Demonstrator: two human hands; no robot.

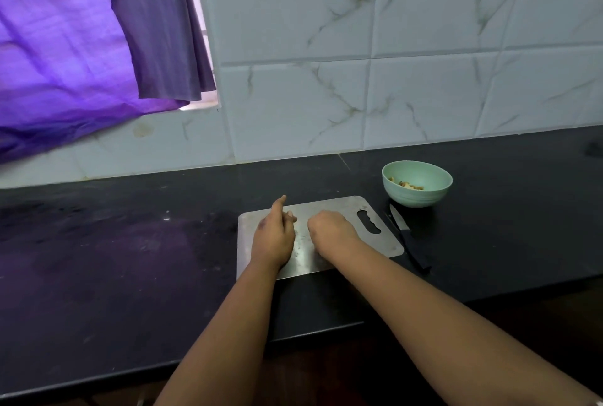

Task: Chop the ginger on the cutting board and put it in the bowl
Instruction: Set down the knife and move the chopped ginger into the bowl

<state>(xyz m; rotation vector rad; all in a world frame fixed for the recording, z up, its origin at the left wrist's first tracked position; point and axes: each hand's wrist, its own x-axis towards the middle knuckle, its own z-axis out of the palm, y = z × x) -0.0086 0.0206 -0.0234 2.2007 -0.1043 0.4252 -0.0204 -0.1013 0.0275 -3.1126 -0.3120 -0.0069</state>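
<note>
Risk of scattering the last ginger bits [297, 247] off the steel cutting board [329, 210] onto the dark worktop [130, 242], should the sweep run too fast. Left hand [274, 237] edge-down on the board, forefinger out, grip loose and empty. Right hand [331, 231] curled knuckles-up just beside it; grip contents hidden, so cannot tell. Only pale flecks between the hands, too small to give a long axis or heading. Most chopped ginger already in the green bowl [434, 196], beyond the board's right corner. Knife [406, 236] flat beside the board, tip toward the bowl.
</note>
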